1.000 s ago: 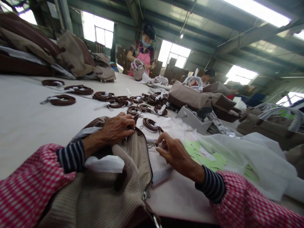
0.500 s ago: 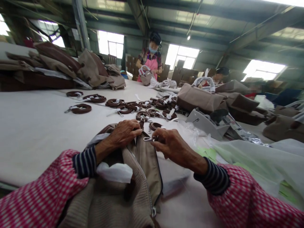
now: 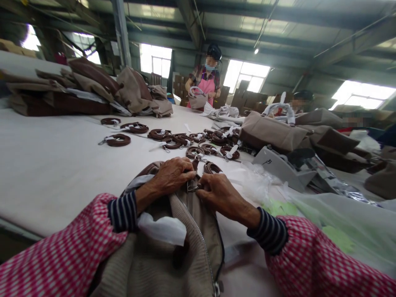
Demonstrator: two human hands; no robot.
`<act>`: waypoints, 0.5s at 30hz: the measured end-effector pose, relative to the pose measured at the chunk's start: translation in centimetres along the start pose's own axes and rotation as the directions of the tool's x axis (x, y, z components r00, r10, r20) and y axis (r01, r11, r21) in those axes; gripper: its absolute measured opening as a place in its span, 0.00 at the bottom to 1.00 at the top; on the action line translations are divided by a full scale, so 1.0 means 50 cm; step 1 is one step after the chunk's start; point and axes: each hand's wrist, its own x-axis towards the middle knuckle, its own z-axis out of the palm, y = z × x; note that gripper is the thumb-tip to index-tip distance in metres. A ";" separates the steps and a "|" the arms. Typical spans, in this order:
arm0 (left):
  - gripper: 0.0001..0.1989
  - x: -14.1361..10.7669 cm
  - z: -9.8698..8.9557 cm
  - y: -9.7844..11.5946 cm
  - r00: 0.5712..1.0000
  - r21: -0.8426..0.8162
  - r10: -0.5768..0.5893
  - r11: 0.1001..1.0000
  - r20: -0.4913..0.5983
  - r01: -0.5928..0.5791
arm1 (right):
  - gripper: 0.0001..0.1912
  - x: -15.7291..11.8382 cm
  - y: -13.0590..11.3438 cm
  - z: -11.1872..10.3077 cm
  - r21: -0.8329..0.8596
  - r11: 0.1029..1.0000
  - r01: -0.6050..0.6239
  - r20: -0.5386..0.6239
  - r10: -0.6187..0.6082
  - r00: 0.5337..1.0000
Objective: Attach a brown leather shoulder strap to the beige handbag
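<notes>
A taupe handbag [image 3: 198, 231] with a long metal zipper lies open in front of me. My left hand [image 3: 173, 175] is closed on the bag's far end, thumb and fingers pinching its edge beside a small brown tab with a metal ring [image 3: 196, 163]. My right hand [image 3: 216, 189] is closed on a metal snap hook [image 3: 194, 187], held over the bag's opening near my left thumb. A coiled brown strap [image 3: 212, 168] sits just behind the right hand. White wrapping [image 3: 163, 229] covers part of the bag near my left wrist.
Several coiled brown straps [image 3: 117, 140] are spread over the white table [image 3: 62, 165]. Taupe and brown bags are piled at the left [image 3: 93, 86] and right [image 3: 272, 130]. Clear plastic [image 3: 355, 214] lies at the right. A co-worker in a pink apron [image 3: 206, 86] stands across, handling a bag.
My right hand has brought the snap hook left and slightly down, closer to my left hand and over the bag. The left hand keeps its pinch. The whole view has shifted a little.
</notes>
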 end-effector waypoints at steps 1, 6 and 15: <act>0.15 0.000 0.001 0.000 1.000 0.002 0.001 1.000 -0.002 -0.001 | 0.03 0.002 0.000 0.000 0.001 1.000 -0.001 -0.002 0.001 1.000; 0.15 -0.001 0.004 0.000 1.000 0.017 -0.002 1.000 -0.007 0.002 | 0.03 0.017 0.008 0.003 0.037 0.999 -0.009 0.014 0.008 1.000; 0.12 -0.007 -0.010 0.007 0.992 0.140 0.054 0.988 0.117 -0.070 | 0.02 0.038 0.024 0.018 0.076 0.995 -0.057 0.014 0.056 0.998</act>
